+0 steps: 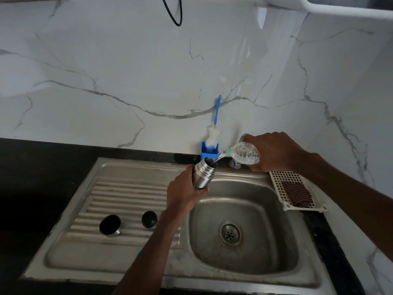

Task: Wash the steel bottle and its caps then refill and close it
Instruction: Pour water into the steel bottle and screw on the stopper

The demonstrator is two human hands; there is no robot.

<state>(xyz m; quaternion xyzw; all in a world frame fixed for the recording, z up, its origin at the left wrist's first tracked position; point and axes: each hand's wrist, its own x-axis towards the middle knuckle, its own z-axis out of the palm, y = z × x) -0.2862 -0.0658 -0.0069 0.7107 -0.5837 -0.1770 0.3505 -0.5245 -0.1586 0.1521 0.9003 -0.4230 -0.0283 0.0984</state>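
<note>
At lower left, a steel outer cap (110, 225) and a black inner cap (149, 219) sit on the drainboard (127, 192). At centre, the left hand (184, 193) grips the open steel bottle (203, 175), tilted over the sink basin (244, 228). Right of it, the right hand (274, 152) holds a clear plastic bottle (244, 155), apparently pouring water in.

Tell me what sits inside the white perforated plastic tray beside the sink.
A dark checked folded cloth lies in the white perforated plastic tray. Whatever is beneath the cloth is hidden.
</note>
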